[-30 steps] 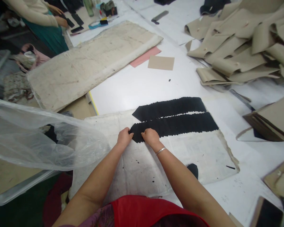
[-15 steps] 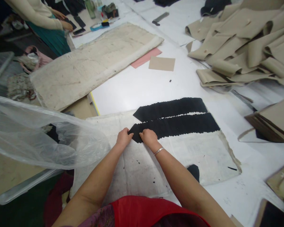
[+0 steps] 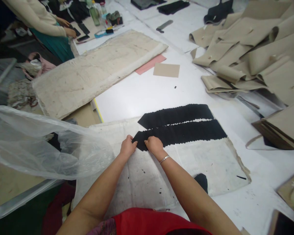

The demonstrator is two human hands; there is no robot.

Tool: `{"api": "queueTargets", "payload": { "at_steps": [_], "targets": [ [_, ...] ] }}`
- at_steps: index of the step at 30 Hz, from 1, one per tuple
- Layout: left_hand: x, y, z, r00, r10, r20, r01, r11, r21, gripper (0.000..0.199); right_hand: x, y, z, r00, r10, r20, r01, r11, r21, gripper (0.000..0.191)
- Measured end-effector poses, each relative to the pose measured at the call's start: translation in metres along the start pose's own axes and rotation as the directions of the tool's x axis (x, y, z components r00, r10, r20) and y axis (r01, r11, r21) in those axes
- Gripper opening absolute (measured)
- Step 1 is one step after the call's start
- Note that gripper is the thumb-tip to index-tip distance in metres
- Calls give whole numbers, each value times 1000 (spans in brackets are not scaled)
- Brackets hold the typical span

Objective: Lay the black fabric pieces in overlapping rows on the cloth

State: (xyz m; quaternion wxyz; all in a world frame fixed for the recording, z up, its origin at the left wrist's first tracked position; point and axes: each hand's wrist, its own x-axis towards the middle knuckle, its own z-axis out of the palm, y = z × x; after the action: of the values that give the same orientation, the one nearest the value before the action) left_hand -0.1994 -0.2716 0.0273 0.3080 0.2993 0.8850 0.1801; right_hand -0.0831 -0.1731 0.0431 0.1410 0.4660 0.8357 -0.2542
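Note:
Two rows of overlapped black fabric pieces lie side by side on a whitish padded board [image 3: 147, 189]. The nearer row of black fabric pieces [image 3: 186, 133] ends at its left in a pointed piece. My left hand [image 3: 128, 146] pinches that pointed tip between thumb and fingers. My right hand [image 3: 154, 144], with a bracelet at the wrist, is closed on the same row's near edge, a little to the right. Beyond it, the farther row of black fabric pieces [image 3: 176, 115] touches neither hand. A dark scrap of cloth [image 3: 201, 182] lies partly behind my right forearm.
A long stained board [image 3: 100, 71] lies across the table's left. Clear plastic sheeting [image 3: 39, 143] bulges at the left edge. Beige pieces [image 3: 245, 49] are heaped at the right, with a beige stack [image 3: 284, 125] nearer. Another person's hand [image 3: 70, 32] rests by dark pieces at the back left.
The view has tilted up slightly, so everything sits a little lower in the picture. Both hands keep the same hold on the nearer black row.

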Motion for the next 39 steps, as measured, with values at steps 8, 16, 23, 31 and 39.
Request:
{"api": "queueTargets", "payload": {
  "at_steps": [8,16,23,31,39],
  "targets": [
    [-5,0,1,999,-26,30,26,1000,-13,29,3,1,1,999,4,32,-5,1000,20,33],
    [-6,6,-1,995,88,-56,-76,981,180,36,3,2,1,1000,10,21,-11,999,49,31],
    [-6,5,3,992,127,-24,-121,977,175,35,3,2,2,999,15,31,-17,998,67,32],
    [-9,11,-1,972,227,-64,-195,925,325,41,4,2,3,999,6,32,-8,998,68,34],
    [-17,13,4,868,496,-4,-424,746,514,28,4,1,5,999,28,32,-30,998,63,33]
  ]
}}
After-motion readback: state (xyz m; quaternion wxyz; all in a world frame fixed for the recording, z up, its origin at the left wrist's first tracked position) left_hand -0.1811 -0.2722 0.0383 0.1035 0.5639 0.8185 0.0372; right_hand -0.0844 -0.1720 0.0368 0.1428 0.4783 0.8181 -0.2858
